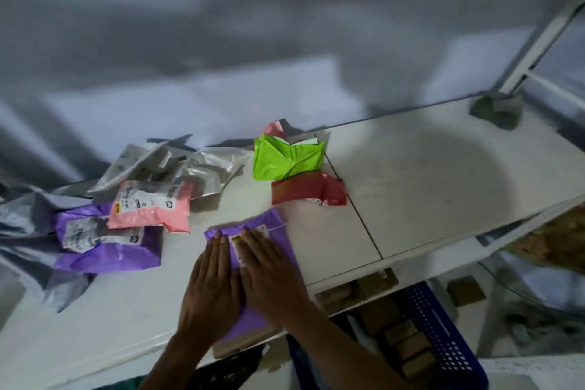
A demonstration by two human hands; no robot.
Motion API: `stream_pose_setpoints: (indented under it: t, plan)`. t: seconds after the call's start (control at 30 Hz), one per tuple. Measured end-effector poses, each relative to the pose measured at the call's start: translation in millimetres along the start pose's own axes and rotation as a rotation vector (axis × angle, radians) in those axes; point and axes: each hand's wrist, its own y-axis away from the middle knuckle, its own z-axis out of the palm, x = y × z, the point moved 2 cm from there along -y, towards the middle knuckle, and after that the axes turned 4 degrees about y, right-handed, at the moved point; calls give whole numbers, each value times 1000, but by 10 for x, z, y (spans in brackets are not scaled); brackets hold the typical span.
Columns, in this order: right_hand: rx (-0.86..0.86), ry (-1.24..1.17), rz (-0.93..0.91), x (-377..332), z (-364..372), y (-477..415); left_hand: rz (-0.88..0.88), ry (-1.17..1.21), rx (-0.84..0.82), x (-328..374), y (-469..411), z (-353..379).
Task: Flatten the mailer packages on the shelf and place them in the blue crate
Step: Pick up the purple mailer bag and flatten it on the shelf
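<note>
**Now: both palms flat on purple mailer, crate low to the right**

Fig. legend, head view. Left hand (210,288) & right hand (272,275) lie side by side on the purple mailer (275,228), which sits at the front edge of the shelf (427,174). Fingers (218,247) of both hands are straight, held close together, pressing down; nothing is pinched or curled round. A label strip shows between the two hands.

Key relation: the mailer's long axis runs from the person's near side away toward the wall, tilted a bit to the right. Fingertips point the same way, so a smoothing stroke would prob. go along that axis. Blue crate (443,336) is below the shelf front, down & to the right, i.e. nearer the right hand; a drop-off likely means sliding the mailer off the near edge that way.

Containers: only the crate. Brown blocks (408,345) show in or behind it; can't tell which, nor whether any mailers lie inside.

Awaiting flattening, judged by creases: green mailer (285,161) w/ red mailer (304,193) just beside it, mid-shelf; pink mailer (148,209) overlapping a second purple mailer (107,250), left; silver mailers (202,174) behind those. Grey wad (495,111) at the far right corner, well apart.
</note>
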Motion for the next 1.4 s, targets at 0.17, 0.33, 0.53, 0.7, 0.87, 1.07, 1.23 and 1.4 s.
stream_pose_setpoints:
  t: [0.17,0.33,0.53,0.7,0.87,1.07,1.23,1.4]
  plan:
    - [-24,-30,29,67,-11,53,-49,-11,-11,-42,43,-57]
    - [-36,-14,29,99,-46,25,-77,-5,-47,-66,26,-7]
    - [-66,-9,-3,85,-97,0,-168,76,-74,21,1,-142]
    - [-21,-44,-110,188,-111,38,-65,138,-92,360,146,-83]
    - [40,123,-255,237,-155,92,-131,80,-131,381,184,-82]
    - [-101,178,-264,288,-40,105,-202,85,-152,285,192,-98]
    - [-131,155,-244,279,-10,74,-182,42,-166,238,153,-77]
    - [-160,98,-152,353,-156,-33,-144,100,-188,214,42,-166]
